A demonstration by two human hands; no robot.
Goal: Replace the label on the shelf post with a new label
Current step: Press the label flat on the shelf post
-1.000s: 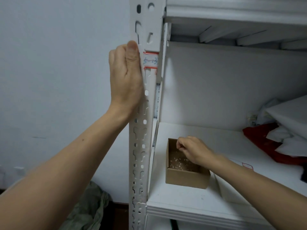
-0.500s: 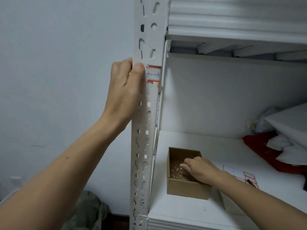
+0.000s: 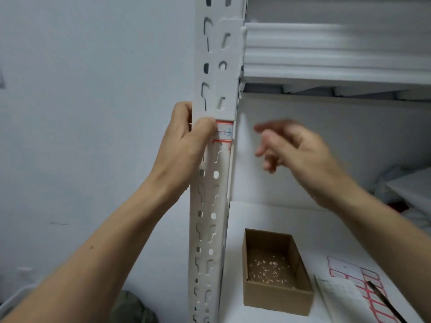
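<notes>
- Head view, looking forward at a white slotted post (image 3: 213, 194) that stands at the front left corner of a shelf unit, with a plain pale wall to the post's left.
- Old label (image 3: 225, 134), white with red bands and blue handwriting, is stuck across the front of the post, just under the upper shelf bracket. It looks whole and not yet lifted.
- Left hand (image 3: 184, 145) grips the post from the left. Its fingers (image 3: 179, 113) curl round the post's left edge, and the thumb presses over the label's left end. This hold matches the earlier frames.
- Right hand (image 3: 300, 155) is what has changed. A second ago it was low, inside the box; now it is up in the air to the right of the post, level with the label and not touching it.
- Right fingers (image 3: 275, 128) are loosely spread and point toward the post. Motion blur smears them, but nothing shows between them.
- Box (image 3: 277, 273), open brown cardboard, sits on the lower shelf (image 3: 268, 215) just right of the post, with small pale scraps on its bottom.
- Sheet (image 3: 349, 273) of fresh red-bordered labels lies further right of the post, beyond the box, with a dark pen (image 3: 384, 301) across it.
- Judgement: the right hand seems to have dropped waste and come back to pick at the old label. Removal is likely the step in hand, and the new label is still on its sheet.
</notes>
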